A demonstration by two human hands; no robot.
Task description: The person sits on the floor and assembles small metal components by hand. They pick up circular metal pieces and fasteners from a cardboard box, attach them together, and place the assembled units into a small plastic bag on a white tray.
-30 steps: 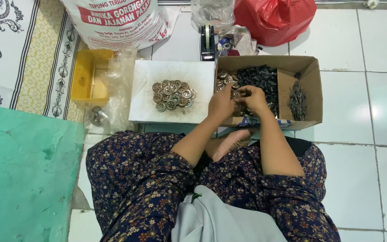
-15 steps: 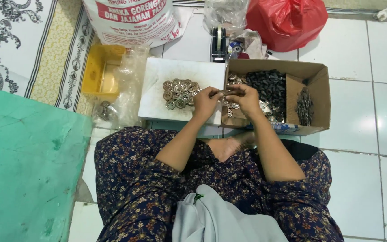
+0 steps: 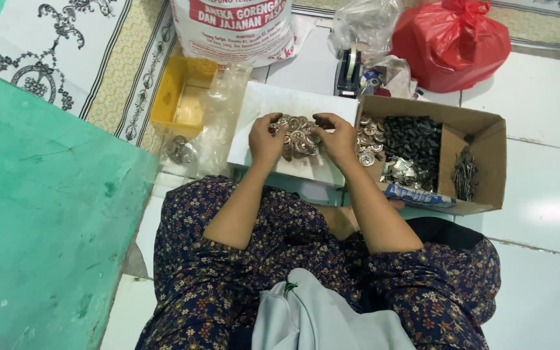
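We note a white tiled floor (image 3: 539, 97) carrying everything. On it, in front of the seated person's knees, lies a white box lid (image 3: 273, 104) bearing a heap of round metal pieces (image 3: 296, 136). Just to its right sits an open cardboard box (image 3: 471, 126); to its left a yellow plastic tray (image 3: 170, 97) and a clear plastic bag (image 3: 218, 123). Behind these we see a tape dispenser (image 3: 348, 71), a printed white sack (image 3: 241, 29) and a red plastic bag (image 3: 452, 42). A patterned mat (image 3: 105, 58) covers the floor at upper left.
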